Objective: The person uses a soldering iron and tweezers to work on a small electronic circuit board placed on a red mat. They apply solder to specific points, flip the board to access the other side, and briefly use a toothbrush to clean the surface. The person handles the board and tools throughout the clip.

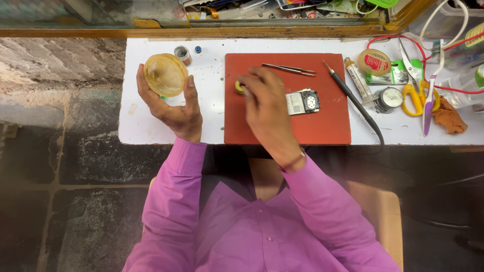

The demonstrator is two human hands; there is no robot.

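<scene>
White worktop [151, 126] above rough dark stone floor carries one red square mat [322, 128]. Left hand [174, 108] wraps its grip around a round, translucent amber lid [165, 74], raised. Right hand [267, 106] pinches a small yellow-green roll [239, 87] on the mat, beside one small grey circuit module [302, 102] and one pair of steel tweezers [288, 69].

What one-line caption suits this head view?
Left hand lifts a round yellowish lid while right hand pinches a small yellow-green piece on a red mat.

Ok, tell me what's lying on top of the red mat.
On the red mat lie tweezers, a small opened electronic device and the soldering iron's tip. The right hand pinches a small yellow-green piece; whatever lies beneath that hand is hidden.
</scene>
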